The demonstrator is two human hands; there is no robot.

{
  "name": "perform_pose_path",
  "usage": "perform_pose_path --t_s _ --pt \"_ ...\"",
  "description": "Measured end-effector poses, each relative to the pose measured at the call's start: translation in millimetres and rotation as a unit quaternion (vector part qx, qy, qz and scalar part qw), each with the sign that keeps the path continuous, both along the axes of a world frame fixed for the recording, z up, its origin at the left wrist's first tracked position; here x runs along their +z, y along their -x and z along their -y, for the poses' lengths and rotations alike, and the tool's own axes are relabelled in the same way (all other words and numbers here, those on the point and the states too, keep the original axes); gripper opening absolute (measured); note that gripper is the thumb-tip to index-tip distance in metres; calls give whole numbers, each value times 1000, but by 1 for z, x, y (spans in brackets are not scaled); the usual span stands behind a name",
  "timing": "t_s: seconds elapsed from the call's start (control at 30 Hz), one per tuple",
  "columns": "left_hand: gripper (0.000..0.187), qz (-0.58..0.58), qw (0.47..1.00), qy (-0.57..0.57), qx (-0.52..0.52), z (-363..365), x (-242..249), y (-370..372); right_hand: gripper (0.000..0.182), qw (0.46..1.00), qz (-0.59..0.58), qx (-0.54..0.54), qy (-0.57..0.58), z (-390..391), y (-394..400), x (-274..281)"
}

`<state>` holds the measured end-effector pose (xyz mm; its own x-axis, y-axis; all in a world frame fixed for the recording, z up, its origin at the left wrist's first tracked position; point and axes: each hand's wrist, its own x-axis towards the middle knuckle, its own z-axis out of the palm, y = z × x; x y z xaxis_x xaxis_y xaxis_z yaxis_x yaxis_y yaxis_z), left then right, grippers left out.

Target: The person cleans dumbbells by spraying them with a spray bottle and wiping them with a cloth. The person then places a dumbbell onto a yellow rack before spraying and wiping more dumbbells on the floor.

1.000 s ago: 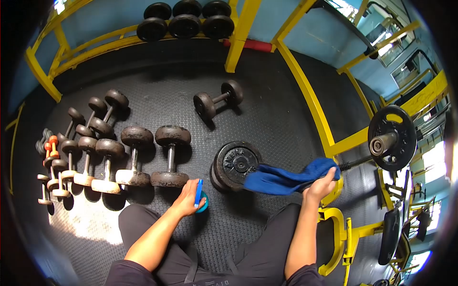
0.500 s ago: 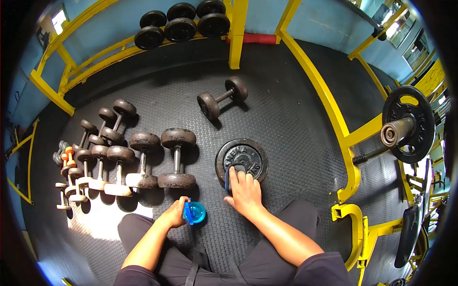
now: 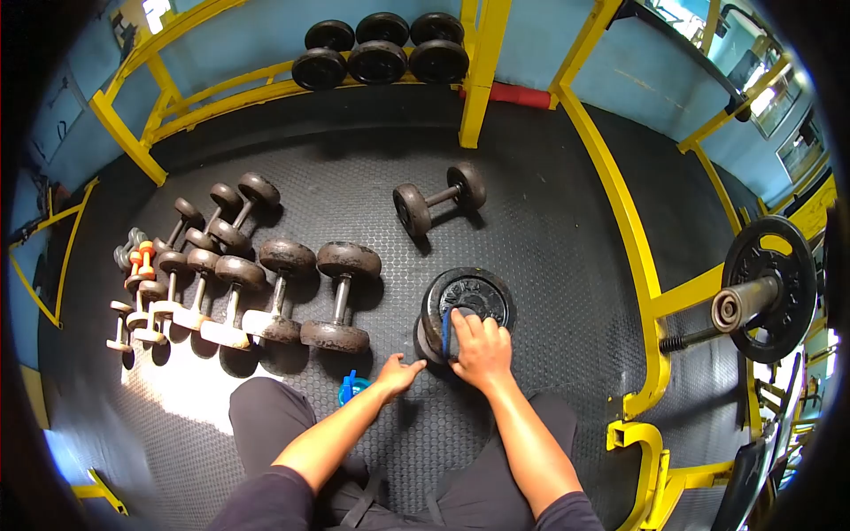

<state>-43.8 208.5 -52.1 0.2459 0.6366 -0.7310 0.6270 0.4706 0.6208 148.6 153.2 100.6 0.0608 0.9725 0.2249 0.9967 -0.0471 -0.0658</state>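
A black weight plate [image 3: 487,288] with raised lettering lies on the floor between my knees. My right hand [image 3: 482,354] presses on its near part, fingers closed on a small dark pad with a blue edge [image 3: 446,333]; my fingers hide most of the pad. My left hand [image 3: 400,374] is empty, thumb and fingers apart, its fingertips close to the plate's near left rim. Just behind my left wrist, a translucent blue bottle [image 3: 352,389] stands on the floor, partly covered by my forearm.
Several worn dumbbells [image 3: 341,296] stand in rows at the left, and a single dumbbell [image 3: 440,196] lies beyond the plate. Black dumbbells [image 3: 378,62] sit on a yellow rack at the back. A yellow frame [image 3: 611,195] with a loaded plate [image 3: 779,265] rises at the right.
My left hand has let go of the blue bottle and moved right, to the plate's rim. My right hand still holds the pad on the plate. The view has shifted a little.
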Motion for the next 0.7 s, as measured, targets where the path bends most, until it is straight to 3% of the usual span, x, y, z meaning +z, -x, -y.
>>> perform_pose_path --t_s 0.03,0.07,0.13,0.17,0.23,0.27,0.3,0.5,0.57,0.6,0.63,0.7 --pt "85 34 995 59 74 3 -23 -16 95 1000 -20 13 5 0 -11 4" --pt "85 35 995 58 77 8 -30 -32 95 999 -29 12 -6 1 -19 6" --pt "76 214 958 32 191 10 -38 -67 95 999 -33 11 -25 -2 -31 11" --pt "61 247 939 23 238 14 -44 -79 95 999 -43 6 -15 1 -33 11" --pt "51 314 914 3 257 22 -57 -86 95 998 -57 4 -11 7 -37 6" --pt "38 279 930 50 233 21 -15 -81 95 998 -57 14 -19 10 -36 3" --pt "29 327 909 62 251 23 -17 -79 95 998 -58 24 -31 10 -35 3" --pt "31 231 947 7 221 31 8 -54 92 992 -111 12 -58 14 -40 11" --pt "35 78 973 -88 200 31 66 -43 84 985 -165 0 -45 16 -45 13" --pt "41 101 974 -86 181 24 47 -31 80 975 -217 -10 -53 17 -48 11" --pt "51 -2 983 -107 148 21 48 -22 75 961 -268 -21 -61 18 -51 8" --pt "65 -98 977 -124 141 14 63 -18 60 942 -329 -63 -31 18 -57 -10"
